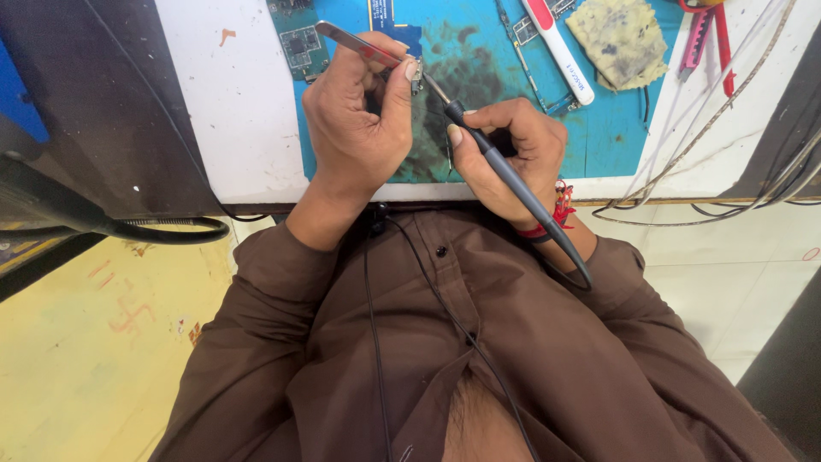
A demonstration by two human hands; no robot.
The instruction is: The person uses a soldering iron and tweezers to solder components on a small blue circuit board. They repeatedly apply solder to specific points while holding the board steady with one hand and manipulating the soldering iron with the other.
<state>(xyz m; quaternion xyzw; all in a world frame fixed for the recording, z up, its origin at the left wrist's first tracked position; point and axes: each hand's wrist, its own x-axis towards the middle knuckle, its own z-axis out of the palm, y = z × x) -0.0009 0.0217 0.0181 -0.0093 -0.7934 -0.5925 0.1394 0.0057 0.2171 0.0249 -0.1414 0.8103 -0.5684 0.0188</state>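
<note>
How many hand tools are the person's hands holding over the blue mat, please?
2: metal tweezers in the left hand, and a dark soldering iron in the right hand. The hands may hide others.

1. An electronics repair workshop: a blue, soot-stained work mat point(616, 128) lies under both hands.
2. Green circuit boards point(299, 44) lie just beyond the left hand point(359, 120).
3. A stained yellow cleaning sponge point(622, 38) and loose grey cables point(727, 111) lie beyond the right hand point(513, 150).

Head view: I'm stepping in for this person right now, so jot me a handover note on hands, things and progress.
Left hand: grips tweezers, pinching a small part.
Right hand: holds the soldering iron like a pen, tip at that part.
Both work above the blue mat; circuit board and sponge lie on it.
Done: cannot tell.
Left: the joint seems in progress.
</note>
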